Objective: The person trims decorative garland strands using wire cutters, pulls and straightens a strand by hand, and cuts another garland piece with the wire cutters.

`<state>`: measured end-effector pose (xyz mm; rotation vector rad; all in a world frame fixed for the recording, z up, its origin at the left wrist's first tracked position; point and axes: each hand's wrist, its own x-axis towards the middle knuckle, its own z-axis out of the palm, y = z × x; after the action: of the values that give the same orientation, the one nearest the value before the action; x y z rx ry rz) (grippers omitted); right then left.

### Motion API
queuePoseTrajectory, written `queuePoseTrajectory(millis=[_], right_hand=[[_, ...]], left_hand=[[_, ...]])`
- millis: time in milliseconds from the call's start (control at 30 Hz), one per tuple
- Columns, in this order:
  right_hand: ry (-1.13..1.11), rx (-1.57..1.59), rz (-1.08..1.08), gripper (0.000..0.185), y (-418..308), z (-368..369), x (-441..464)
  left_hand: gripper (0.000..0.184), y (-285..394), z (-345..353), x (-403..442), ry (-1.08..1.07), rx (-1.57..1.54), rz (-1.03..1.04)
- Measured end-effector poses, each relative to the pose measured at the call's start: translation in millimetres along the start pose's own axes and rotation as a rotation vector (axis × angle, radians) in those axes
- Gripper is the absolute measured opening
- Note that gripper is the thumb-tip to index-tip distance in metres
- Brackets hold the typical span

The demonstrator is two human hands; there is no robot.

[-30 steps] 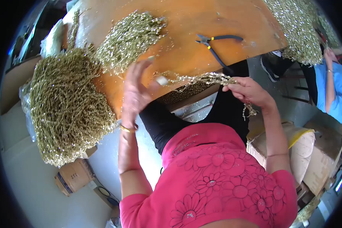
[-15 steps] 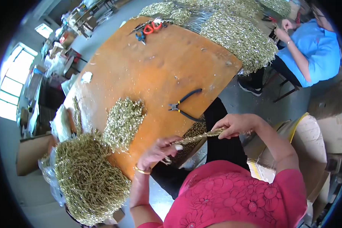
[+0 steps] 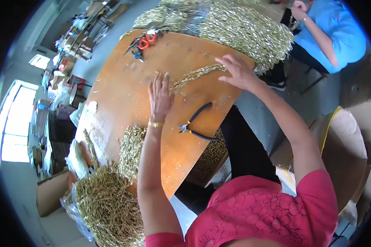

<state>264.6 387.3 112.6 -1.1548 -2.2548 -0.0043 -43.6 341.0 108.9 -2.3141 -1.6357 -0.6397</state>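
A braided-looking gold strand (image 3: 198, 74) lies across the far part of the orange-brown table (image 3: 193, 99). My left hand (image 3: 160, 96) is at the strand's left end, palm down with fingers stretched out. At the other end, my right hand (image 3: 239, 74) has its thumb and fingers apart around the strand's tip, not closed on it; whether it touches is unclear. Black-handled cutting pliers (image 3: 197, 121) lie opened on the table, nearer my body than both hands. A small pile of gold strands (image 3: 132, 148) sits left of my left forearm, partly hidden by it.
A large gold bundle (image 3: 107, 206) stands at the lower left. Red-handled scissors (image 3: 147, 40) and a blue-handled tool (image 3: 137, 53) lie at the far edge. Beyond are heaped gold strands (image 3: 247, 33) and a person in blue (image 3: 334, 33). A box of gold beads (image 3: 212, 158) is below the table edge.
Both hands have moved forward from above my lap to the far part of the table. The gold strand they held now lies there, and the fingers have opened. My view has shifted slightly.
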Motion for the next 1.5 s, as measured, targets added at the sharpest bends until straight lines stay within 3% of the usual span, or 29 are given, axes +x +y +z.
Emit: queuePoseTrajectory(millis=[67, 233, 433, 567, 633, 833, 933, 1033, 1067, 1133, 1167, 1200, 1267, 1333, 1400, 1433, 1500], right_hand=[[0.037, 0.157, 0.11, 0.045, 7, -19, -26], [0.053, 0.252, 0.219, 0.033, 2, -7, -102], [0.129, 0.265, -0.114, 0.033, -98, -3, -52], [0.038, 0.187, -0.269, 0.031, -61, 49, -6], [-0.193, 0.313, -0.414, 0.03, -33, 65, 1], [-0.007, 0.274, -0.208, 0.015, -5, 69, 15], [0.048, 0.225, -0.176, 0.015, 17, 68, 19], [-0.066, 0.063, -0.109, 0.023, 26, 62, 9], [-0.04, 0.015, -0.112, 0.028, 23, 60, 9], [0.015, -0.078, -0.119, 0.038, 10, 50, 0], [0.064, -0.013, -0.092, 0.042, -4, 40, -3], [0.108, 0.059, -0.068, 0.046, -24, 25, -3], [0.149, 0.259, -0.084, 0.049, -67, -15, 0], [0.195, 0.671, -0.099, 0.047, -105, -66, 0], [0.284, 1.214, -0.147, 0.043, -135, -113, 0], [0.324, 1.202, -0.271, 0.043, -138, -134, 0], [0.388, 1.164, -0.535, 0.045, -146, -175, 1]], left_hand=[[0.063, 30, -26, -27, -0.04, -0.124, -0.06], [0.038, 70, -48, -122, 0.01, -0.21, -0.114], [0.02, 68, -53, -143, -0.084, -0.239, -0.202], [0.018, 54, -50, -133, -0.082, -0.244, -0.201], [0.016, 41, -42, -130, -0.015, -0.207, -0.235], [0.014, -3, -14, -83, 0.063, -0.254, -0.346], [0.013, -21, 0, -60, 0.107, -0.833, -0.419], [0.016, -20, -12, -54, 0.358, -0.84, -0.592], [0.015, -12, -26, -58, 0.302, -0.715, -0.766], [0.014, 11, -43, -76, 0.344, -0.693, -0.71], [0.014, 33, -56, -87, 0.36, -0.738, -0.635], [0.013, 43, -63, -114, 0.202, -0.645, -0.619], [0.015, 77, -82, -154, 0.109, -0.757, -0.496], [0.02, 107, -114, -173, 0.09, -0.975, -0.577], [0.027, 117, -175, -170, 0.282, -1.088, -0.603], [0.041, 113, -216, -162, 0.332, -0.993, -0.55], [0.041, 107, -291, -157, 0.491, -0.821, -0.356]])
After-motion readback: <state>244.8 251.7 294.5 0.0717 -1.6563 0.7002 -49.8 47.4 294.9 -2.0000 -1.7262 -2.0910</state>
